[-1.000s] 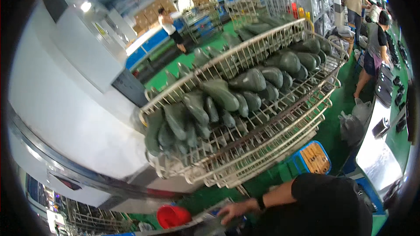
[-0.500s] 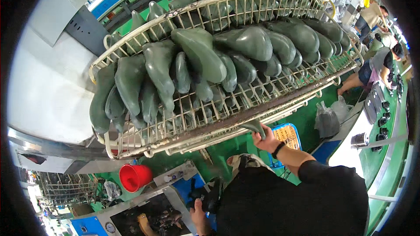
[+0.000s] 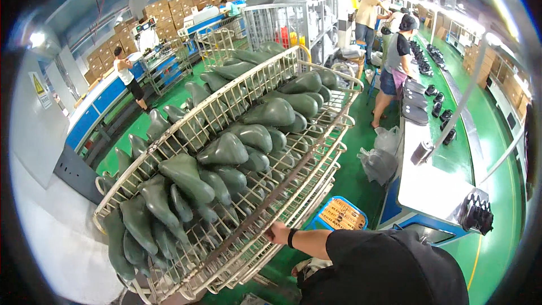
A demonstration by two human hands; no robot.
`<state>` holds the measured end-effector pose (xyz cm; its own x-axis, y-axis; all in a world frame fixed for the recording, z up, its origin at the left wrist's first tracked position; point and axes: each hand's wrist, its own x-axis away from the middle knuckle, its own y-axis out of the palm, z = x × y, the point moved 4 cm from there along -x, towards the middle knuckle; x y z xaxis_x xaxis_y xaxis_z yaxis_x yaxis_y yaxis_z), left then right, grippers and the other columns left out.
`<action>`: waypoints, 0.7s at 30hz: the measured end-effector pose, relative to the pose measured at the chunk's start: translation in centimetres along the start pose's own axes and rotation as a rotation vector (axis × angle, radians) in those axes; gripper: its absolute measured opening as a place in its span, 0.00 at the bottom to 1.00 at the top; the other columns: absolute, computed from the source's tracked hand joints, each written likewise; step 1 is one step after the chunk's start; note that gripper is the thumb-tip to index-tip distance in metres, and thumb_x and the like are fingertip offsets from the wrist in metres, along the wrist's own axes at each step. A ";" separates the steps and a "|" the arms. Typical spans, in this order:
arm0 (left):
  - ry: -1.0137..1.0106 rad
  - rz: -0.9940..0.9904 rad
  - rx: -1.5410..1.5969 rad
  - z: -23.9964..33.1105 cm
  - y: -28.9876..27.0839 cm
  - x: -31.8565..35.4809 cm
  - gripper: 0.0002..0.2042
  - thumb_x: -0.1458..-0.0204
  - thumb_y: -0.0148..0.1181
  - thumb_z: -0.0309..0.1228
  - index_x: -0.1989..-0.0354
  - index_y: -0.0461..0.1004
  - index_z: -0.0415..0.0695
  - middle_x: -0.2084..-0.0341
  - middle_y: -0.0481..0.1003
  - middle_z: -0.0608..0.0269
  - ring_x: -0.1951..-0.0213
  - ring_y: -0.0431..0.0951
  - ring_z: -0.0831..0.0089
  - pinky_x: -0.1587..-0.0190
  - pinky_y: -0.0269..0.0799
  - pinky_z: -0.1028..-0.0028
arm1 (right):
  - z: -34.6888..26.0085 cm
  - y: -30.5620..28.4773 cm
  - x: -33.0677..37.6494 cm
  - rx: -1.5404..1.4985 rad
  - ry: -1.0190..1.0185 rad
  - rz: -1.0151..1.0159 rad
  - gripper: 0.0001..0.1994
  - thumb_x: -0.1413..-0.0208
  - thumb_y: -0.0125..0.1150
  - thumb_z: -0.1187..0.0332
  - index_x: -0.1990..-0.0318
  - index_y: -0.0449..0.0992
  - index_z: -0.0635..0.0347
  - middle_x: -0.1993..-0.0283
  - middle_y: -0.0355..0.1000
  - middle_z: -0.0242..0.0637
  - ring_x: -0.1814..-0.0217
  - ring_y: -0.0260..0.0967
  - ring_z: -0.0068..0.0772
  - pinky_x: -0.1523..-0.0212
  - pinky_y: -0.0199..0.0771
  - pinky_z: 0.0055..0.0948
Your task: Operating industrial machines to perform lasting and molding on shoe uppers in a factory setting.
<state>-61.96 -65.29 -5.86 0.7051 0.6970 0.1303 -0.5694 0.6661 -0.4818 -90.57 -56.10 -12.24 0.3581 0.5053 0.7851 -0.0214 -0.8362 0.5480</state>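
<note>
My right hand (image 3: 278,233), with a black band at the wrist, reaches to the near long side of a cream wire rack (image 3: 333,125), just under its worn brown rail. The fingertips go in among the wires, so whether they hold anything is hidden. Dark green shoe lasts (image 3: 186,176) lie side by side along the rack's upper tier, toes toward me. More shoe lasts (image 3: 228,70) stand behind the rack's far rail. My left hand is out of view.
A blue-framed stool (image 3: 341,214) with a tan top stands right of the rack. Beyond it are clear plastic bags (image 3: 379,161) and a white bench (image 3: 429,183) with black shoes. Workers (image 3: 400,59) stand along the green conveyor line (image 3: 451,135); another person (image 3: 125,73) is far left.
The view has swung up and to the right. My right hand, which held a green shoe last below the rack's rail, is now against the rack's side. My left hand has left view.
</note>
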 end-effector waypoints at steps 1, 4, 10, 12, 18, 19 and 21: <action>0.034 -0.004 -0.038 -0.7 -0.2 0.7 0.23 0.53 0.71 0.46 0.55 0.79 0.42 0.55 0.78 0.54 0.51 0.75 0.56 0.46 0.67 0.57 | 1.5 -0.4 0.8 0.176 0.046 0.033 0.16 0.33 0.52 0.65 0.75 0.66 0.61 0.78 0.66 0.42 0.82 0.59 0.34 0.80 0.58 0.37; 0.037 0.096 -0.167 -4.5 -3.7 6.6 0.22 0.54 0.72 0.45 0.56 0.79 0.43 0.55 0.78 0.54 0.51 0.75 0.56 0.46 0.67 0.57 | 10.3 1.8 4.6 0.586 0.131 -0.052 0.11 0.40 0.59 0.68 0.74 0.73 0.60 0.78 0.71 0.38 0.83 0.63 0.29 0.84 0.62 0.31; -0.526 0.481 -0.316 -13.1 -0.3 46.0 0.21 0.56 0.73 0.43 0.57 0.80 0.44 0.55 0.78 0.54 0.50 0.75 0.55 0.45 0.67 0.55 | 20.9 1.1 10.2 1.266 0.351 -0.408 0.18 0.38 0.55 0.56 0.53 0.75 0.63 0.59 0.74 0.39 0.60 0.70 0.32 0.62 0.76 0.41; -0.967 0.707 -0.342 -9.1 9.2 65.4 0.20 0.57 0.74 0.42 0.58 0.80 0.44 0.55 0.78 0.53 0.50 0.75 0.54 0.44 0.66 0.55 | 25.7 4.3 17.4 1.435 0.552 -0.481 0.16 0.39 0.58 0.57 0.55 0.75 0.62 0.62 0.74 0.37 0.63 0.70 0.31 0.60 0.74 0.31; -1.310 1.325 -0.392 -0.2 11.1 67.9 0.13 0.57 0.71 0.37 0.62 0.81 0.49 0.43 0.68 0.41 0.38 0.62 0.43 0.34 0.58 0.51 | 28.9 0.6 20.3 1.749 0.623 -0.736 0.11 0.41 0.62 0.56 0.68 0.72 0.51 0.79 0.65 0.27 0.80 0.63 0.24 0.78 0.64 0.25; -1.361 1.369 -0.391 -0.3 12.3 68.9 0.13 0.55 0.71 0.38 0.63 0.81 0.47 0.44 0.68 0.42 0.38 0.62 0.41 0.35 0.60 0.51 | 29.7 0.1 20.8 1.813 0.681 -0.777 0.12 0.42 0.63 0.56 0.68 0.72 0.52 0.79 0.66 0.28 0.79 0.63 0.24 0.77 0.65 0.25; -1.442 1.466 -0.455 0.9 13.0 69.0 0.13 0.54 0.70 0.39 0.65 0.80 0.45 0.49 0.70 0.43 0.39 0.63 0.39 0.37 0.63 0.51 | 30.2 -0.3 20.0 1.848 0.728 -0.873 0.15 0.43 0.65 0.54 0.63 0.74 0.56 0.74 0.72 0.31 0.77 0.69 0.28 0.76 0.70 0.29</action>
<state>-21.09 -8.26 -2.41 -0.9310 0.3371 -0.1399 0.0056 -0.3701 -0.9290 -55.20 -52.20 -5.37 -0.5573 0.3658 0.7454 0.7468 0.6131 0.2575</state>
